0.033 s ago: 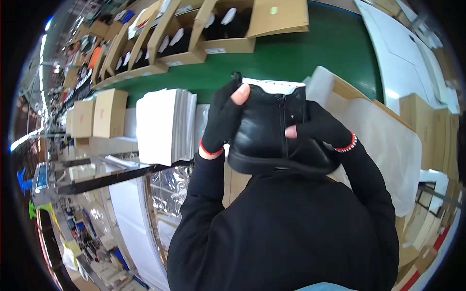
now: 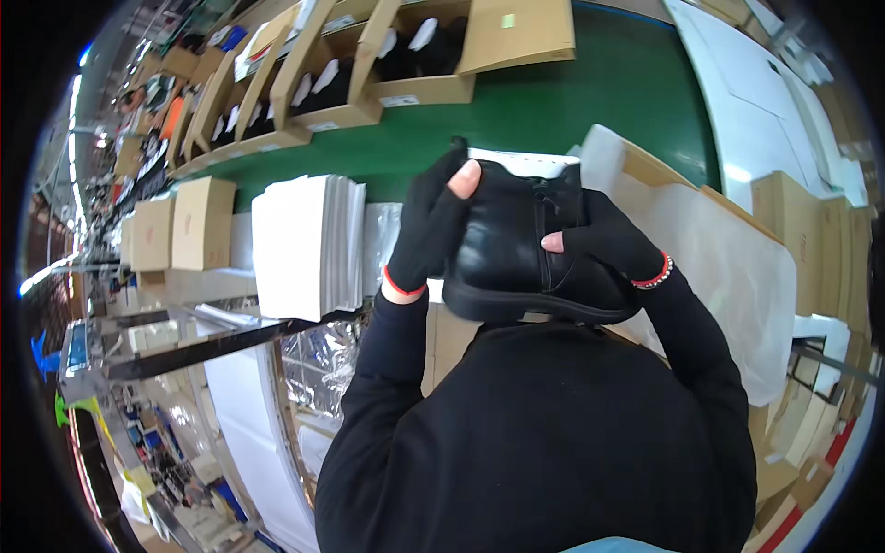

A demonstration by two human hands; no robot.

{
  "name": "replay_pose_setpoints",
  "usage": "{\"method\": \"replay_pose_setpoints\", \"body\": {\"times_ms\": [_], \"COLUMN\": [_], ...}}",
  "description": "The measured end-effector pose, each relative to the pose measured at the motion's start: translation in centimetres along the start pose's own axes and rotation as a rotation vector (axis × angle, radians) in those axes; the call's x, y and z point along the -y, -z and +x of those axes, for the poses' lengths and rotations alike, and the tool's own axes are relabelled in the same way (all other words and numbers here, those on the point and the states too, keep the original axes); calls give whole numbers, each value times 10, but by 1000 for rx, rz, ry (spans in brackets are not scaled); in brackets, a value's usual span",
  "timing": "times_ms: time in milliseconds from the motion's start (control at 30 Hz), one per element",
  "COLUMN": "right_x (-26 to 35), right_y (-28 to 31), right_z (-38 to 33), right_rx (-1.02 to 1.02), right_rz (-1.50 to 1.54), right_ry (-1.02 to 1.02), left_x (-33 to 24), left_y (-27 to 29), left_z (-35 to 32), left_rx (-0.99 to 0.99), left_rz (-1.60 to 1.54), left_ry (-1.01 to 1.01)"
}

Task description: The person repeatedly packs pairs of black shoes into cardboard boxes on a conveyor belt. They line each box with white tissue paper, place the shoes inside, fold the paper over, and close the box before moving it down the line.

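Both arms are covered by the long sleeves of a plain black top, which fills the lower middle of the view. The left hand (image 2: 431,226) wears a black fingerless glove with a thin red band at the cuff. The right hand (image 2: 604,241) wears a matching black fingerless glove; its red cuff band carries small white flecks. Bare fingertips (image 2: 466,175) show.

The black ankle boot with a side zip (image 2: 525,253) sits between the left hand (image 2: 431,226) and the right hand (image 2: 608,244), above the workbench. Left of it lies the stack of white paper sheets (image 2: 304,244). Behind runs the green conveyor belt (image 2: 590,101), bearing the open cardboard shoe boxes (image 2: 406,64).
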State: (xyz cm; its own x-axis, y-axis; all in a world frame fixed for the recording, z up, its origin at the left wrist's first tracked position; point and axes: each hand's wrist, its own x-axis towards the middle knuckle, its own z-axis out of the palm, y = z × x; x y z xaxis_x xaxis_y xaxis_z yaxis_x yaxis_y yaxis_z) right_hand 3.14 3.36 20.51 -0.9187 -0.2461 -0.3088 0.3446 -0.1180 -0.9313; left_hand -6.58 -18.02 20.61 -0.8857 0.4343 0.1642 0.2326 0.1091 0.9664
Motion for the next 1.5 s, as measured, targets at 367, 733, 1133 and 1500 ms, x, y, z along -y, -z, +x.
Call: {"method": "replay_pose_setpoints", "body": {"times_ms": [367,733,1133,1500], "right_x": [-252,-251,-185,-73], "right_y": [122,136,50,76], "right_z": [-18,36,-92,-83], "right_rx": [-851,-704,-176,-255], "right_rz": [978,962,-980,-813], "right_ry": [-19,64,-93,37], "left_x": [149,160,221,259], "left_y": [-95,-104,-46,-90], "left_z": [-65,-66,-74,-48], "left_rx": [540,599,898,735], "left_rz": [594,567,-9,-451], "left_ry": [-52,34,968,212]}}
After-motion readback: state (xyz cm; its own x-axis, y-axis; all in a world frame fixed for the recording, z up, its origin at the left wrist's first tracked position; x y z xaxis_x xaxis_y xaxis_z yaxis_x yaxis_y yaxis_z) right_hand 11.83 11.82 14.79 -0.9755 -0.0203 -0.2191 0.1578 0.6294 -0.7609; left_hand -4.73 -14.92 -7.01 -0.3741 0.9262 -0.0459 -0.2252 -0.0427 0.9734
